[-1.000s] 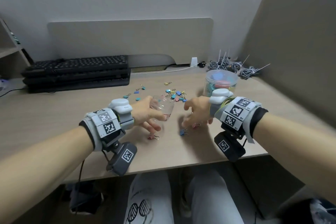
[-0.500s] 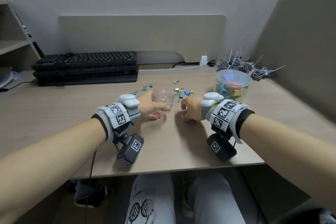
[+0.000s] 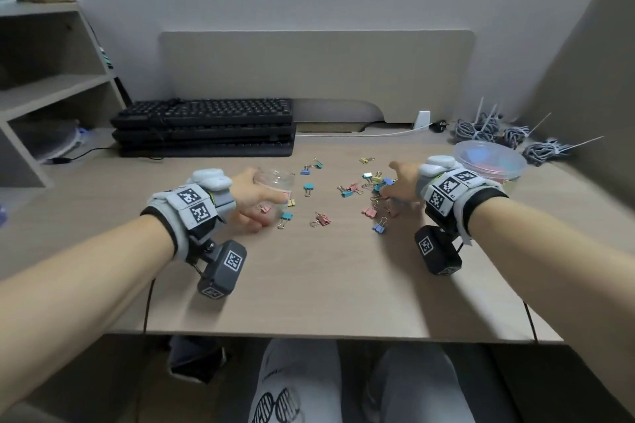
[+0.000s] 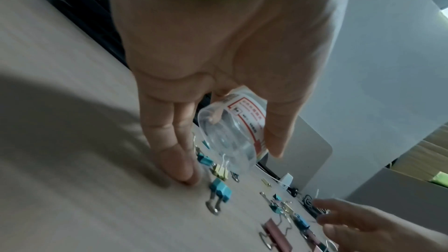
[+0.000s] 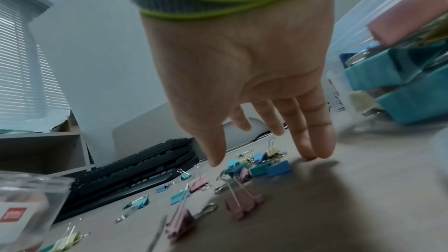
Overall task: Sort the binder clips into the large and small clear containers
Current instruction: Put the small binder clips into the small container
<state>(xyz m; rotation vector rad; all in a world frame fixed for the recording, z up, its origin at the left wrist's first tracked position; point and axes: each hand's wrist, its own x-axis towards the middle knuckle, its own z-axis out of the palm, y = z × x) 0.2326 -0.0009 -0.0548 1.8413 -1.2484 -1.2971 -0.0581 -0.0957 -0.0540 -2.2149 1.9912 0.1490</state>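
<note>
My left hand grips the small clear container between thumb and forefinger, tilted just above the desk; the other fingers lie straight with their tips on the desk. In the left wrist view the small container has a red-and-white label. Small coloured binder clips lie scattered between my hands. My right hand is open over the right side of the pile, and its straight fingers touch the desk. The large clear container stands just behind it and holds big blue and pink clips.
A stack of black keyboards lies at the back left, beside a shelf unit. Bundled grey cables sit at the back right near a partition wall. Bare desk stretches from the clips to the front edge.
My right hand, earlier curled close to the small container, has moved right to the clip pile and opened. The left hand still holds the small container. My view has shifted.
</note>
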